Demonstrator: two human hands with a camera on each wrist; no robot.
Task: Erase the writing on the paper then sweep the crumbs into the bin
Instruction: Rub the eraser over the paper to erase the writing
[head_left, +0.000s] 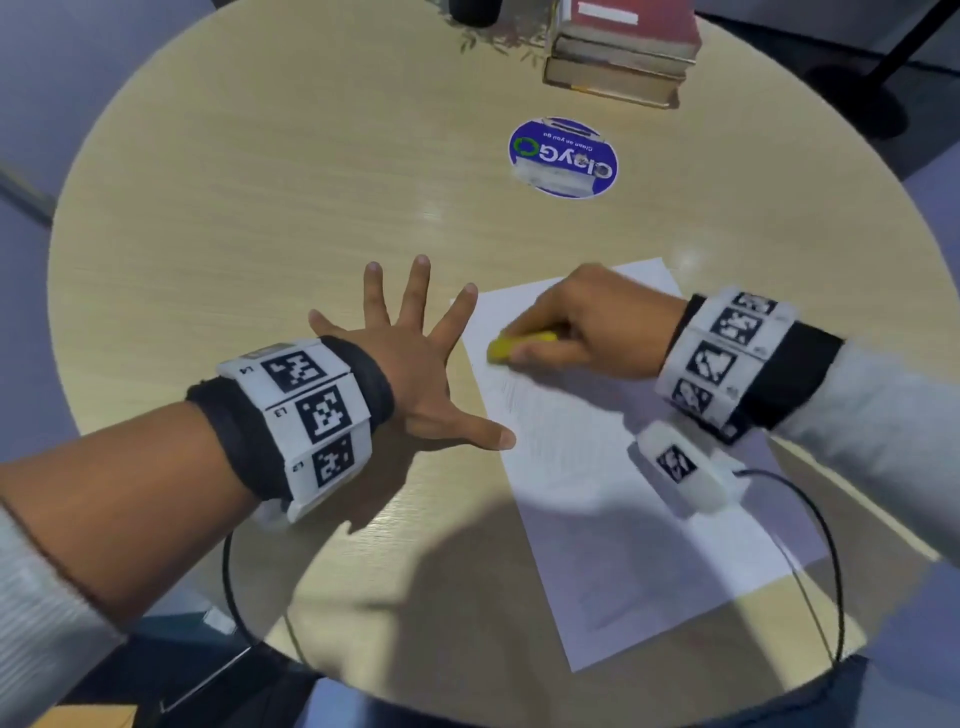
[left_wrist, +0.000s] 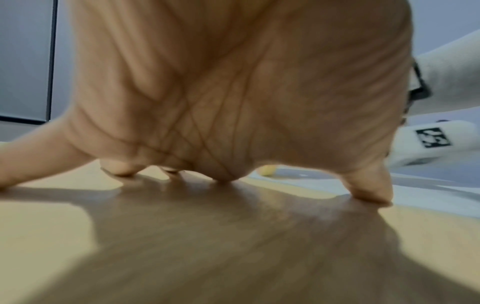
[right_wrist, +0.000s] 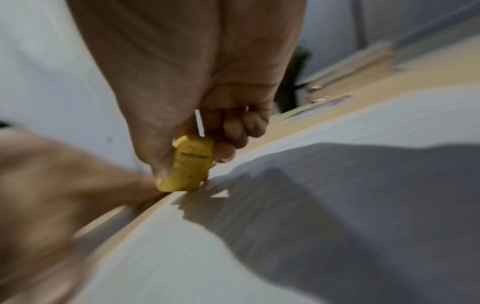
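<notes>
On smooth white paper (head_left: 613, 499), right hand (head_left: 587, 322) pinches blocky, perhaps rubbery yellow eraser (right_wrist: 191, 164).

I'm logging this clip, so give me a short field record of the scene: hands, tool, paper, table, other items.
left hand: fingers spread, tips on the table, thumb at the paper's left edge
right hand: grips the eraser
eraser: yellow, end pressed on the paper near its upper left edge
paper: white, flat, faint writing visible
other: books stacked at far edge; round blue sticker
bin: not in view
</notes>
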